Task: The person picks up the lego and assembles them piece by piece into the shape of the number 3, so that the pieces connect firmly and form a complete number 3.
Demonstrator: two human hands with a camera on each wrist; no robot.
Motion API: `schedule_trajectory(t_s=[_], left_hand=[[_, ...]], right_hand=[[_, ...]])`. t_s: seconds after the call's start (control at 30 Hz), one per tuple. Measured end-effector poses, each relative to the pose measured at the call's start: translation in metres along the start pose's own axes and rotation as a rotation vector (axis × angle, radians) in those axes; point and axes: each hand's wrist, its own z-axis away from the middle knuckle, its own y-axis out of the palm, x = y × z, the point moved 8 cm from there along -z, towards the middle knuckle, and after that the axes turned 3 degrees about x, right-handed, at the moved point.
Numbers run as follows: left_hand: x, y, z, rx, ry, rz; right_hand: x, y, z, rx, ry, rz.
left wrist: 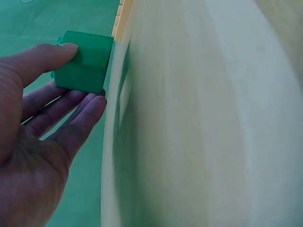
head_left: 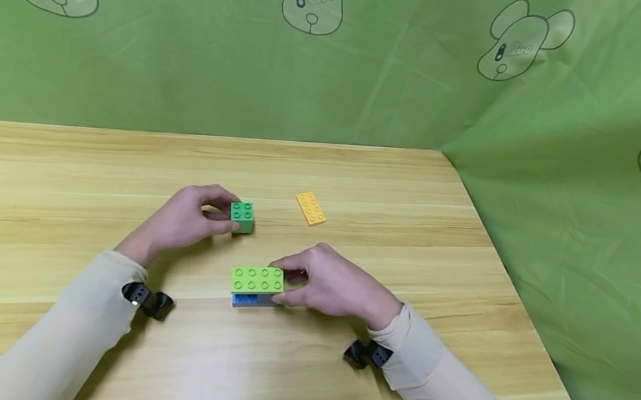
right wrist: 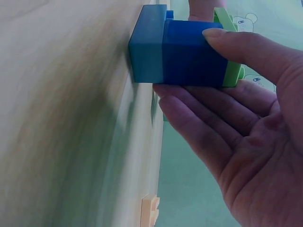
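Nearest, two pale sleeves reach in over the wood-grain table, one from the left and one from the right, each with a small black device strapped at the wrist. A little farther, near the middle, the right hand grips the right end of a stack of bricks, thumb on the near side and fingers on the far side. On top of the stack is a lime plate with eight studs; below it are a dark blue brick and, at the bottom, a lighter blue piece. The lime plate's left part overhangs, with blue studs showing in the gap beneath. Farther and to the left, the left hand pinches a green brick with four studs between thumb and fingers; whether the brick touches the table is unclear. Beyond, to the right, an orange plate lies flat, slanted, studs up. Farthest, behind the table, hangs green cloth printed with round-eared animal heads.
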Motion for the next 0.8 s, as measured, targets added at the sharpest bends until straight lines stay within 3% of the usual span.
schedule_trajectory(t_s=[0.6, 0.8], left_hand=[[-0.0033, 0.0002, 0.0073, -0.033, 0.013, 0.068], [-0.009, 0.0013, 0.0085, -0.026, 0.047, 0.106]], right_hand=[[-0.0011, 0.0004, -0.0005, 0.004, -0.003, 0.009], [-0.0009, -0.0001, -0.001, 0.007, 0.007, 0.015]])
